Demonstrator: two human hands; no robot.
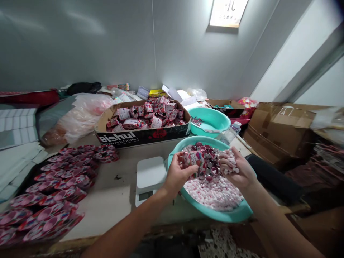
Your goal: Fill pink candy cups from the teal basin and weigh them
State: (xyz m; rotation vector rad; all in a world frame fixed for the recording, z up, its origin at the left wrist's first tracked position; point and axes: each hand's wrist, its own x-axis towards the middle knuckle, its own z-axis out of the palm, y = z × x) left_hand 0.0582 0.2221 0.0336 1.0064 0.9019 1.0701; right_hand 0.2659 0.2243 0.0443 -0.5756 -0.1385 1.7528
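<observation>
Over the near turquoise basin (215, 215), my left hand (180, 172) grips a printed red and pink packet (194, 163). To its right, my right hand (238, 170) is cupped around a heap of small white and pink candies (230, 161). The basin holds many pale pink and white candies (215, 193) in front and small dark red, silver-rimmed caps (212, 154) behind them. A white scale (151, 173) stands on the table just left of the basin.
Rows of printed pink pouches (64, 179) lie at the left. Behind the scale stands a carton (145, 138) full of filled packets. A second turquoise basin (212, 122), a plastic bottle (231, 132) and a brown cardboard box (279, 132) stand at the back and right.
</observation>
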